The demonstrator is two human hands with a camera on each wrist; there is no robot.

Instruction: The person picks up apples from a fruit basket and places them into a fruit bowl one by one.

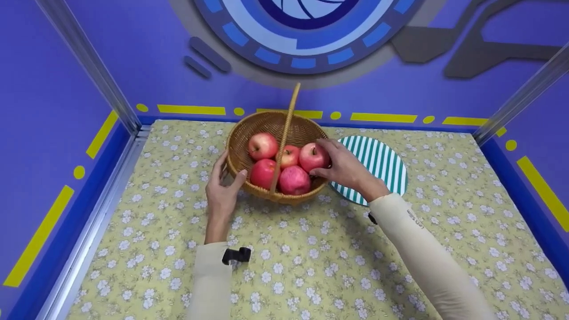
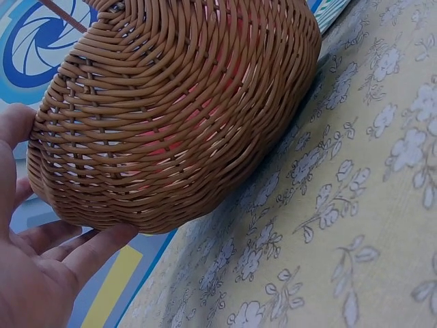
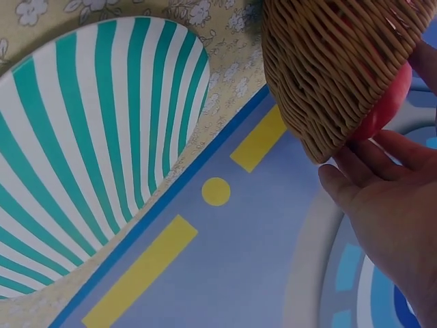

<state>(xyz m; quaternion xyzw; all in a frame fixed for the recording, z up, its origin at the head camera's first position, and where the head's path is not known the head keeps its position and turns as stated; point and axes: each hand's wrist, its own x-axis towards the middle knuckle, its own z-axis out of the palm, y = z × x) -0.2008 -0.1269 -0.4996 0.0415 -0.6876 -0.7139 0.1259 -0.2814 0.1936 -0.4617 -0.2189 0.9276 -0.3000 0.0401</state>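
Observation:
A brown wicker basket (image 1: 293, 201) with an arched handle (image 1: 290, 116) stands near the back of the table, tipped slightly toward me. Inside lie several red apples (image 1: 262, 146), clustered under the handle. My left hand (image 1: 221, 195) grips the basket's left side, thumb at the rim and fingers along the outer wall. In the left wrist view those fingertips rest against the weave (image 2: 171, 123). With fingers and thumb, my right hand (image 1: 349, 166) holds the rightmost apple (image 1: 314, 156) at the basket's right rim. The right wrist view shows this apple (image 3: 386, 106) partly hidden behind the wicker.
An oval plate with green and white stripes (image 1: 389, 166) lies right of the basket, partly under my right forearm. A floral cloth (image 1: 311, 266) covers the table. Behind rises a blue panel (image 1: 146, 75) with yellow marks, and side panels with metal posts (image 1: 95, 66) flank the table.

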